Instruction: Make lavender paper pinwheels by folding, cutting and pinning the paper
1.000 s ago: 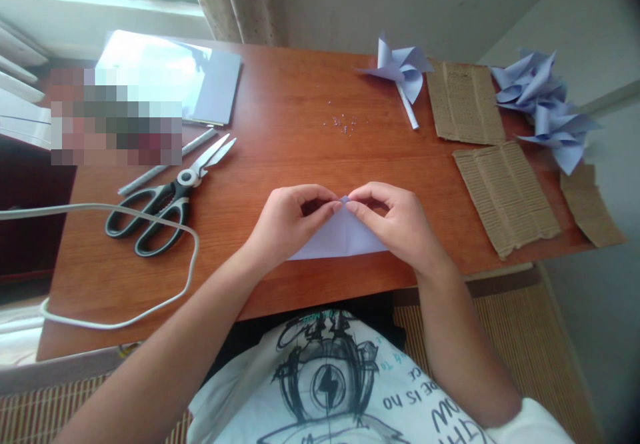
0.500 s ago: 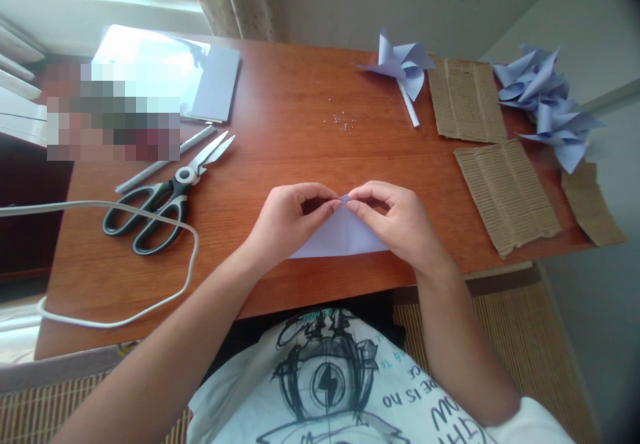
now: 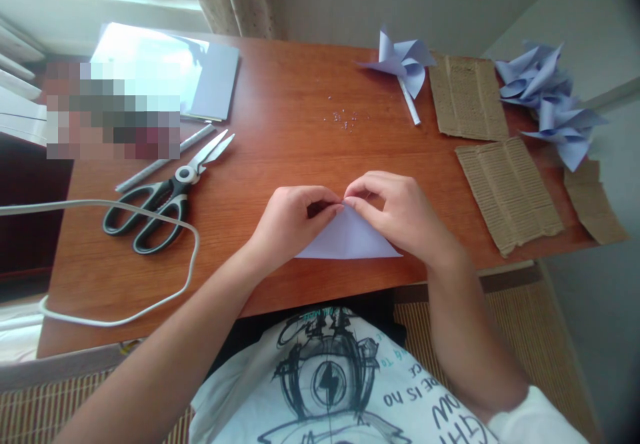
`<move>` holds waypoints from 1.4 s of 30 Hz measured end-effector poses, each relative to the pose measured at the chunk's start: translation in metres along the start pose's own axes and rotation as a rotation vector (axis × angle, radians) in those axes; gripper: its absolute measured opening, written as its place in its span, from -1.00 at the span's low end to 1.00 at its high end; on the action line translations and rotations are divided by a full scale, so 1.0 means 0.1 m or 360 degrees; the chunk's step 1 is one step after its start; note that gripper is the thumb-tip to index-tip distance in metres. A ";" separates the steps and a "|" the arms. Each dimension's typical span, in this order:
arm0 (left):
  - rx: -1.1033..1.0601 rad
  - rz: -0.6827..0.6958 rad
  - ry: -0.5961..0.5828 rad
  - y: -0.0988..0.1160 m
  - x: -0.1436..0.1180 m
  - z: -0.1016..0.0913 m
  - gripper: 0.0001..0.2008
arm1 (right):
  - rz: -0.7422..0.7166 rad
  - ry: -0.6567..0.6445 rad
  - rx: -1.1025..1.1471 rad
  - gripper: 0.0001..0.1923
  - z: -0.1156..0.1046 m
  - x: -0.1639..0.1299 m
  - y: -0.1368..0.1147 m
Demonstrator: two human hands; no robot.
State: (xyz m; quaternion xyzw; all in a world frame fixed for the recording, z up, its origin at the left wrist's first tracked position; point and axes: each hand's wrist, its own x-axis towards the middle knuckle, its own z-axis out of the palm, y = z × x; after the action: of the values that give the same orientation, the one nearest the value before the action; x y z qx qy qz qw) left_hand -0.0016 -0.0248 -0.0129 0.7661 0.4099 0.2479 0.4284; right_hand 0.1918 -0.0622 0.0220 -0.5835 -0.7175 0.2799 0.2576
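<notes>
A pale lilac sheet of paper [image 3: 347, 239], folded into a triangle, lies near the front edge of the table with its tip pointing away from me. My left hand [image 3: 299, 219] pinches the paper close to that tip between thumb and forefinger. On the other side of the tip, my right hand [image 3: 393, 209] is also closed on the paper, thumb and fingertips together. The two sets of fingertips almost meet and hide the very point of the triangle. The long folded side of the paper faces my body.
Black-handled scissors [image 3: 173, 194], a rolled paper stick [image 3: 145, 176] and a white cable [image 3: 194, 251] lie left. At the back stands a paper pinwheel [image 3: 403, 64]. Cardboard pieces [image 3: 509, 194] and more pinwheels [image 3: 565, 124] are right. Tiny bits [image 3: 345, 121] dot the table [image 3: 280, 111].
My right hand has shifted slightly up and right along the paper's tip, uncovering the triangle's right corner. My left hand keeps its pinch almost in place.
</notes>
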 end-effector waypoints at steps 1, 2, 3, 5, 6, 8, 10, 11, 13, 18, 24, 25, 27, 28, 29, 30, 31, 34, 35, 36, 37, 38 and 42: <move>0.0038 0.0018 -0.0013 -0.01 0.00 0.00 -0.83 | -0.0041 -0.0044 -0.0063 -0.88 -0.02 0.01 0.00; 0.0076 0.0036 -0.0028 -0.02 0.01 -0.01 -0.84 | -0.0073 -0.0080 -0.0114 -0.88 -0.04 0.03 -0.01; 0.0119 0.0049 -0.0036 -0.02 0.01 -0.01 -0.84 | -0.0095 -0.0106 -0.0143 -0.88 -0.05 0.05 0.00; 0.0286 0.0083 0.0010 0.03 -0.01 -0.04 -0.83 | -0.0110 -0.0100 -0.0150 -0.88 -0.06 0.11 0.04; 0.0423 0.0108 0.0066 0.07 -0.02 -0.06 -0.82 | -0.0109 -0.0075 -0.0136 -0.88 -0.06 0.15 0.07; 0.0803 0.0214 0.0215 0.18 -0.08 -0.07 -0.76 | -0.0089 0.0002 -0.0105 -0.88 -0.06 0.25 0.15; 0.1045 0.0394 0.0190 0.30 -0.16 -0.04 -0.70 | -0.0066 0.0048 -0.0106 -0.88 -0.04 0.37 0.23; 0.1113 0.0474 0.0132 0.34 -0.20 -0.01 -0.69 | -0.0050 0.0046 -0.0111 -0.88 -0.04 0.43 0.27; 0.1235 0.0566 0.0029 0.39 -0.26 0.09 -0.66 | -0.0032 0.0030 -0.0130 -0.87 -0.02 0.54 0.32; 0.1415 0.0446 -0.0134 0.32 -0.32 0.32 -0.48 | -0.0041 0.0002 -0.0247 -0.88 0.07 0.70 0.37; 0.1430 0.0305 -0.0217 0.29 -0.32 0.35 -0.42 | -0.0052 -0.0037 -0.0376 -0.88 0.13 0.75 0.40; 0.1438 0.0295 -0.0228 0.30 -0.32 0.35 -0.41 | -0.0043 -0.0054 -0.0402 -0.88 0.13 0.75 0.39; 0.1463 0.0273 -0.0247 0.30 -0.34 0.36 -0.40 | -0.0022 -0.0087 -0.0457 -0.87 0.12 0.75 0.37; 0.1475 0.0261 -0.0256 0.30 -0.35 0.37 -0.39 | -0.0011 -0.0103 -0.0486 -0.86 0.12 0.74 0.36; 0.1481 0.0246 -0.0266 0.30 -0.36 0.39 -0.37 | 0.0000 -0.0114 -0.0517 -0.85 0.12 0.74 0.34; 0.1481 0.0231 -0.0275 0.30 -0.38 0.40 -0.35 | 0.0013 -0.0120 -0.0550 -0.85 0.12 0.74 0.33; 0.1477 0.0217 -0.0283 0.29 -0.39 0.42 -0.33 | 0.0024 -0.0125 -0.0582 -0.85 0.12 0.74 0.32; 0.1443 0.0203 -0.0301 0.26 -0.43 0.45 -0.23 | 0.0051 -0.0129 -0.0665 -0.85 0.13 0.73 0.29; 0.1425 0.0215 -0.0302 0.25 -0.44 0.45 -0.18 | 0.0058 -0.0131 -0.0683 -0.85 0.13 0.73 0.28; 0.1404 0.0234 -0.0302 0.23 -0.46 0.46 -0.13 | 0.0063 -0.0134 -0.0697 -0.85 0.13 0.73 0.27; 0.1378 0.0255 -0.0300 0.21 -0.47 0.46 -0.07 | 0.0067 -0.0136 -0.0708 -0.85 0.13 0.73 0.27; 0.1350 0.0273 -0.0301 0.19 -0.48 0.46 -0.03 | 0.0070 -0.0137 -0.0717 -0.85 0.14 0.72 0.26; 0.1255 0.0301 -0.0326 0.15 -0.51 0.45 0.05 | 0.0070 -0.0132 -0.0736 -0.86 0.14 0.72 0.25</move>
State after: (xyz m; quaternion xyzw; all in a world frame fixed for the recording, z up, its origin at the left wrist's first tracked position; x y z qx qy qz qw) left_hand 0.0099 -0.0926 -0.0249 0.9264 0.3566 0.0328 0.1161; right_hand 0.1865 0.0108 -0.0025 -0.6305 -0.7596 0.1375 0.0811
